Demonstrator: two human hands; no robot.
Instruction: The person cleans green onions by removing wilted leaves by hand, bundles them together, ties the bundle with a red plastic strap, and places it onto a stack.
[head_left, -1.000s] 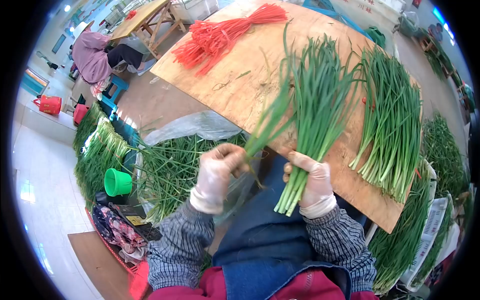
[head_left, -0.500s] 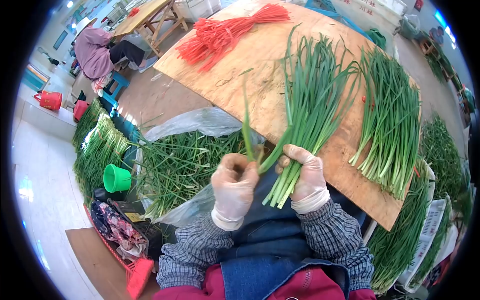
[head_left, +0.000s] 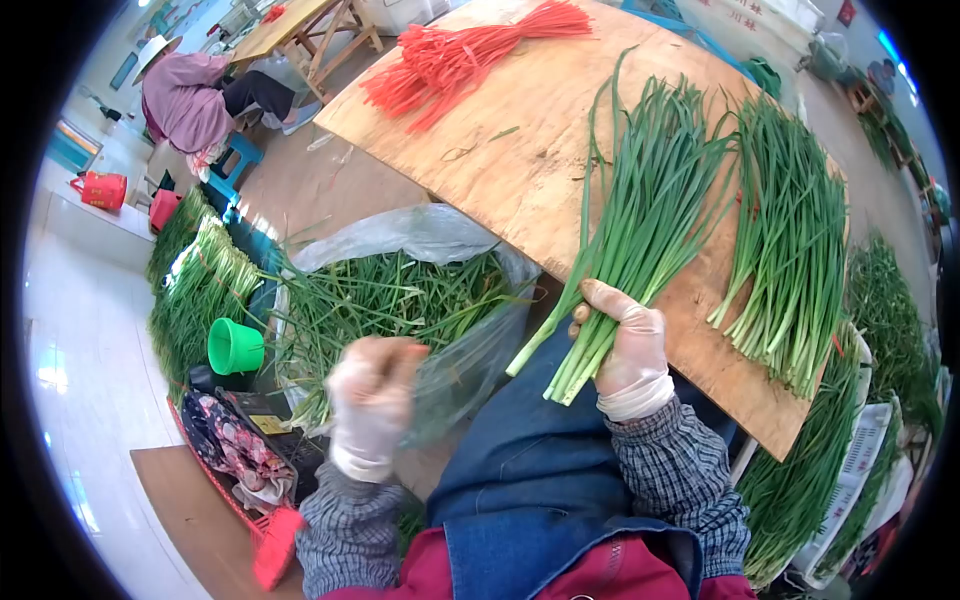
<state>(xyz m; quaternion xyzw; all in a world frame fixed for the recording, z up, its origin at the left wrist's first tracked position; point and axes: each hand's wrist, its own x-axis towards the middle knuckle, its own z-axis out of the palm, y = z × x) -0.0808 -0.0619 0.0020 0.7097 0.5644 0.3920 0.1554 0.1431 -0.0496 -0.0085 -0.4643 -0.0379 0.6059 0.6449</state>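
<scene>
- Left of the desk (head_left: 500,165), well apart, a red container (head_left: 100,190) carries yellowish marks too small to read.
- Nearer, still left of the desk, a yellow label (head_left: 268,425) shows; its print is unreadable.
- My left hand (head_left: 375,400) is left of the desk's near edge, just beside a clear plastic bag (head_left: 465,375) of loose leaves (head_left: 390,295). Its fingers look curled, but blur means I cannot tell whether they pinch anything.
- At the desk's near edge, my right hand (head_left: 630,335) wraps round a bunch of green stalks (head_left: 655,190). The bunch lies well to the right of my left hand; its long axis runs from pale ends jutting past that edge to tips over the desk. One splayed stalk (head_left: 528,352) points its base leftward, making it the part nearest my left hand.
- Beyond the desk's far edge, red characters on a white surface (head_left: 745,18) seem to read 川妹.
- On the desk's right side rests a second bunch (head_left: 785,250).
- Right of the desk, a white crate (head_left: 862,455) bears illegible print.
</scene>
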